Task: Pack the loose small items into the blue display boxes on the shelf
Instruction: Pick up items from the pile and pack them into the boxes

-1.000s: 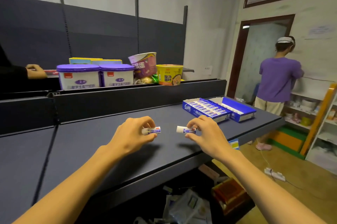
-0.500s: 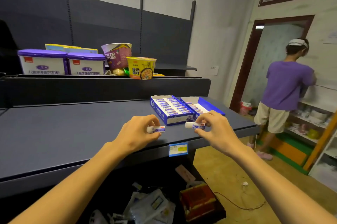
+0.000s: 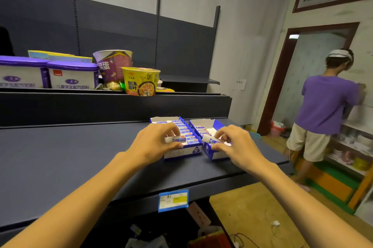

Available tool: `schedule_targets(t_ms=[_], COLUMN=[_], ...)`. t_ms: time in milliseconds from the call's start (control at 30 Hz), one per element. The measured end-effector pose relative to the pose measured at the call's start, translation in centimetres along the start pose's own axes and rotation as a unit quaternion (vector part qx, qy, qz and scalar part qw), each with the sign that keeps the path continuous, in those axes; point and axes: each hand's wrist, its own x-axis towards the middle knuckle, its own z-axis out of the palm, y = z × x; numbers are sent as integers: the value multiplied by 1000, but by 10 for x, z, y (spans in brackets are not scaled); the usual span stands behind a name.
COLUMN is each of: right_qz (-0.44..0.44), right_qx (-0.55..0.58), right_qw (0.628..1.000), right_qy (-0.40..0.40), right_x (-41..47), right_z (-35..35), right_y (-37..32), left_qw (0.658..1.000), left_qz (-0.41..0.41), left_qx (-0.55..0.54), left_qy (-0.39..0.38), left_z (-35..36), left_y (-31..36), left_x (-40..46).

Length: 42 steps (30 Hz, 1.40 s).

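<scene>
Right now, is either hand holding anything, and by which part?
Yes. The left hand pinches one small tube, the right hand another small tube. Each grip sits on the tube's outer end, above the blue display boxes.

Two bare forearms in view, no sleeves visible up to frame edge. Left hand (image 3: pixel 153 144) & right hand (image 3: pixel 235 144): no gloves, rings, watch or wristbands. Nails short, unpainted as far as visible. No other part of wearer's body shows.
</scene>
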Motion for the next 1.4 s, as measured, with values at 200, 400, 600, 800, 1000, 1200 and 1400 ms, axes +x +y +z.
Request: schedule_targets(t_ms=[200, 400, 600, 800, 1000, 1200, 1400], right_qz=[-4, -18, -43, -54, -87, -105, -111], right_qx=[16, 47, 35, 29, 43, 49, 55], right_qw=[1000, 998, 998, 992, 978, 969, 959], right_qy=[17, 32, -41, -112, -185, -220, -253], right_x=[29, 60, 64, 59, 62, 66, 74], right_z=[9, 11, 18, 0, -16, -14, -12], right_y=[29, 40, 48, 63, 67, 68, 68], left_qw=[999, 1000, 1000, 999, 999, 997, 996], left_qz=[28, 23, 13, -4, -23, -47, -63], left_qx=[5, 17, 20, 20, 34, 54, 55], left_qy=[17, 12, 11, 24, 26, 14, 20], left_z=[20, 32, 42, 57, 67, 70, 72], left_y=[0, 1, 8, 25, 42, 49, 49], left_x=[37, 56, 67, 76, 77, 72, 70])
